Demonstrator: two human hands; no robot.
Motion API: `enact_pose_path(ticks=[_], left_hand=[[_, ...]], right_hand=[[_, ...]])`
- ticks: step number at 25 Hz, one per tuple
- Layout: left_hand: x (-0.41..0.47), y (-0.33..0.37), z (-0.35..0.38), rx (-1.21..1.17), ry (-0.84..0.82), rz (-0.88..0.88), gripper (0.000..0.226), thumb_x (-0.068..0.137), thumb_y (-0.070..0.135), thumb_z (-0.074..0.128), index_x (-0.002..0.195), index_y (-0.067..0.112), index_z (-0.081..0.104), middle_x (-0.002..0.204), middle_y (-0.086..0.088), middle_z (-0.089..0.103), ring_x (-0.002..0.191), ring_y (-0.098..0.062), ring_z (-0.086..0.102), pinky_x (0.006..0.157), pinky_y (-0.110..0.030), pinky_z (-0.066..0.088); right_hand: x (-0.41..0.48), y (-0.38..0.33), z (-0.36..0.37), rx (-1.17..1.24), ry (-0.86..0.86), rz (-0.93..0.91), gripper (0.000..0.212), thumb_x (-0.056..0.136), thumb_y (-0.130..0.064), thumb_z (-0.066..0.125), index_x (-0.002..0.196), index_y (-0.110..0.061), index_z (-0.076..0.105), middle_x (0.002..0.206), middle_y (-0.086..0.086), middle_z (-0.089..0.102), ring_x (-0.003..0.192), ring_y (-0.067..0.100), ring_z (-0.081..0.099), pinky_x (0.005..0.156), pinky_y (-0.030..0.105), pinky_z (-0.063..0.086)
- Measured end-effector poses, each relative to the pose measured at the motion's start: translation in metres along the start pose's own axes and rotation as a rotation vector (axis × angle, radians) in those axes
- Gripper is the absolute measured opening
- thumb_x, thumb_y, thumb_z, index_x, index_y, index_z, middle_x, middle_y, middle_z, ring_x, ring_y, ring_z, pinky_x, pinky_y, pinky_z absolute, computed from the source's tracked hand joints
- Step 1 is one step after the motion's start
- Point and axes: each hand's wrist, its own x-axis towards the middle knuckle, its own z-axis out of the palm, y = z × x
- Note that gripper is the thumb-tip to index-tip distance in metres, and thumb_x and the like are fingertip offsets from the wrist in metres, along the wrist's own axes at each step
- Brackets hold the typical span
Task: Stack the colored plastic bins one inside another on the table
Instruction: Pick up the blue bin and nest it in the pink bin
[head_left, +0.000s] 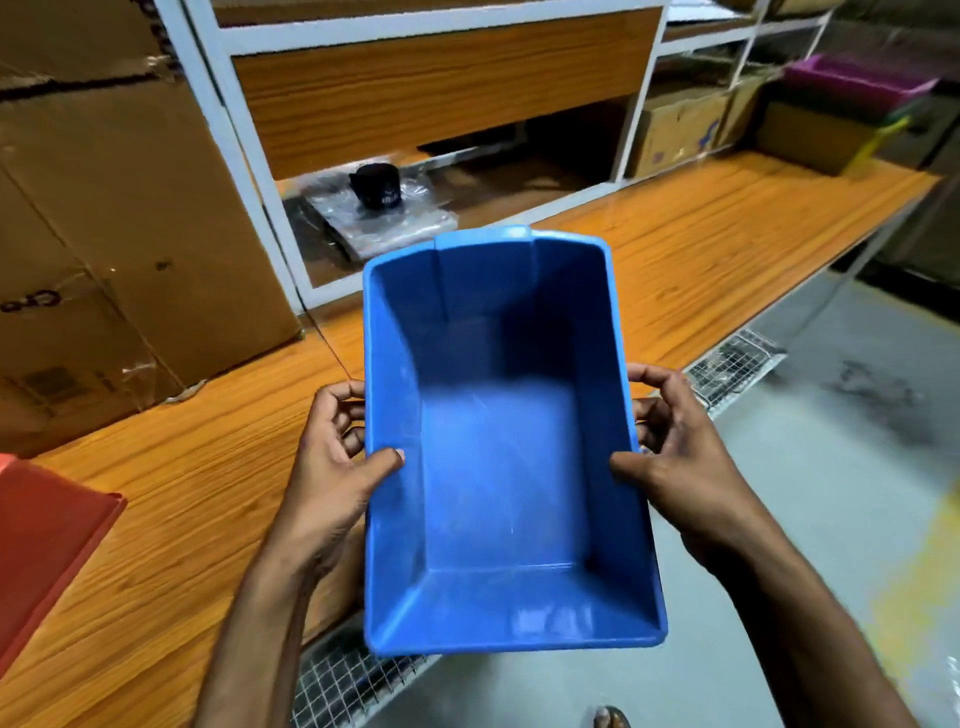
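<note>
I hold an empty blue plastic bin (498, 467) in the air over the front edge of the orange wooden table (727, 239), its open side facing me. My left hand (332, 467) grips its left wall, thumb inside. My right hand (675, 457) grips the right wall the same way. A red bin (47, 540) sits on the table at the far left, partly cut off by the frame. A purple bin (852, 83) rests on other bins, one with a yellow rim (878, 140), at the table's far right end.
Large cardboard boxes (104, 234) stand on the table at the left. A white-framed shelf unit (415, 104) rises behind, holding a black object on plastic wrap (376, 187) and small boxes (675, 130). Wire mesh (343, 686) hangs below the table edge. Grey floor lies to the right.
</note>
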Motion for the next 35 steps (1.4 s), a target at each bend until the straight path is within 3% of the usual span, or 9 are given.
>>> enact_pose_path(ticks=[7, 13, 17, 20, 23, 25, 27, 29, 35], left_hand=[[0.001, 0.007, 0.18, 0.052, -0.102, 0.082, 0.053, 0.061, -0.003, 0.059, 0.109, 0.021, 0.056, 0.1, -0.001, 0.061, 0.08, -0.009, 0.052, 0.069, -0.018, 0.046], [-0.001, -0.011, 0.345, 0.132, -0.209, 0.102, 0.058, 0.071, -0.018, 0.063, 0.112, 0.022, 0.06, 0.099, -0.005, 0.06, 0.081, -0.014, 0.05, 0.065, -0.017, 0.045], [0.015, -0.026, 0.445, 0.132, -0.325, 0.027, 0.056, 0.069, -0.011, 0.069, 0.11, 0.027, 0.061, 0.099, 0.001, 0.067, 0.086, -0.015, 0.06, 0.074, -0.025, 0.053], [0.042, -0.037, 0.509, 0.14, -0.411, -0.024, 0.055, 0.065, -0.004, 0.069, 0.106, 0.031, 0.06, 0.102, -0.004, 0.07, 0.089, -0.019, 0.064, 0.07, -0.03, 0.053], [0.075, -0.049, 0.569, 0.163, -0.475, -0.018, 0.063, 0.072, -0.019, 0.068, 0.105, 0.032, 0.056, 0.104, -0.004, 0.068, 0.088, -0.014, 0.066, 0.066, -0.02, 0.052], [0.102, -0.056, 0.615, 0.167, -0.538, -0.008, 0.065, 0.074, -0.027, 0.063, 0.106, 0.029, 0.054, 0.102, -0.003, 0.065, 0.083, -0.004, 0.067, 0.062, -0.013, 0.052], [0.121, -0.058, 0.648, 0.162, -0.577, -0.009, 0.062, 0.075, -0.03, 0.059, 0.109, 0.022, 0.052, 0.098, -0.001, 0.065, 0.072, 0.006, 0.068, 0.058, -0.011, 0.052], [0.148, -0.058, 0.687, 0.149, -0.607, -0.018, 0.062, 0.077, -0.027, 0.06, 0.11, 0.024, 0.053, 0.1, -0.003, 0.067, 0.069, 0.005, 0.069, 0.056, -0.014, 0.053], [0.223, -0.051, 0.81, 0.097, -0.71, -0.147, 0.047, 0.083, -0.016, 0.064, 0.116, 0.017, 0.061, 0.103, -0.006, 0.07, 0.067, -0.001, 0.068, 0.052, -0.02, 0.054]], right_hand=[[-0.011, 0.026, -0.152, -0.083, 0.321, 0.074, 0.075, 0.076, 0.028, 0.053, 0.125, -0.029, 0.051, 0.098, 0.016, 0.059, 0.066, 0.003, 0.065, 0.052, 0.026, 0.056], [-0.018, 0.051, -0.303, -0.081, 0.487, 0.161, 0.069, 0.079, 0.023, 0.055, 0.121, -0.032, 0.052, 0.106, 0.014, 0.061, 0.078, 0.012, 0.068, 0.062, 0.041, 0.06], [-0.014, 0.063, -0.383, -0.069, 0.649, 0.168, 0.063, 0.077, 0.022, 0.056, 0.115, -0.029, 0.051, 0.108, 0.014, 0.061, 0.075, 0.013, 0.066, 0.057, 0.033, 0.059], [0.001, 0.071, -0.431, -0.108, 0.749, 0.166, 0.063, 0.076, 0.02, 0.059, 0.116, -0.028, 0.049, 0.103, 0.004, 0.061, 0.084, 0.016, 0.067, 0.059, 0.031, 0.058], [0.023, 0.077, -0.47, -0.11, 0.814, 0.157, 0.063, 0.075, 0.018, 0.059, 0.119, -0.026, 0.049, 0.103, 0.0, 0.061, 0.091, 0.02, 0.065, 0.068, 0.039, 0.06], [0.045, 0.081, -0.501, -0.089, 0.867, 0.155, 0.064, 0.076, 0.019, 0.059, 0.118, -0.028, 0.049, 0.101, -0.002, 0.059, 0.087, 0.016, 0.065, 0.064, 0.036, 0.059], [0.061, 0.079, -0.523, -0.044, 0.863, 0.157, 0.063, 0.078, 0.019, 0.059, 0.115, -0.031, 0.051, 0.1, -0.001, 0.059, 0.078, 0.009, 0.066, 0.058, 0.028, 0.055], [0.084, 0.077, -0.555, 0.024, 0.874, 0.158, 0.065, 0.078, 0.021, 0.059, 0.113, -0.034, 0.053, 0.099, 0.002, 0.06, 0.073, 0.005, 0.067, 0.057, 0.026, 0.054], [0.144, 0.064, -0.654, 0.192, 0.845, 0.164, 0.07, 0.075, 0.025, 0.063, 0.125, -0.024, 0.059, 0.111, 0.016, 0.066, 0.086, 0.022, 0.064, 0.054, 0.018, 0.05]])
